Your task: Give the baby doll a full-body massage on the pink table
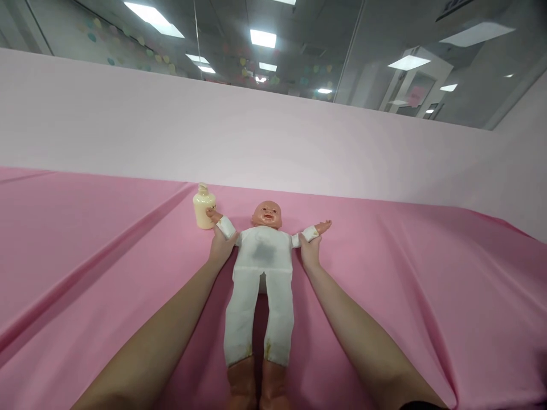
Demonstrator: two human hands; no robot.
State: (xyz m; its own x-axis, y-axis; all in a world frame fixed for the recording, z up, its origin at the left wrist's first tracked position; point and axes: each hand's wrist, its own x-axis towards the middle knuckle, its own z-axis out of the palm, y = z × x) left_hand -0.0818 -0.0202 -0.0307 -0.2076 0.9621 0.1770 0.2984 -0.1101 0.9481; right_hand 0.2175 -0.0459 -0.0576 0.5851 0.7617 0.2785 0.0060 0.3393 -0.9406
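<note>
A baby doll [264,250] in a white suit lies on its back on a pink cloth, its head away from me and both arms spread. The chest of the suit has a grey smudge, and brownish stains mark the trouser cuffs. My left hand [222,246] is closed round the doll's arm on the left. On the other side my right hand [310,249] grips the doll's other arm below the sleeve end. A cream pump bottle [204,208] stands upright by the doll's hand on the left, which overlaps it in view.
The pink cloth [128,239] covers the surface and has long folds on both sides. A low white wall [256,142] runs along the back, with glass panels [299,57] above it that show ceiling lights. Another pale wall [521,154] rises at the right.
</note>
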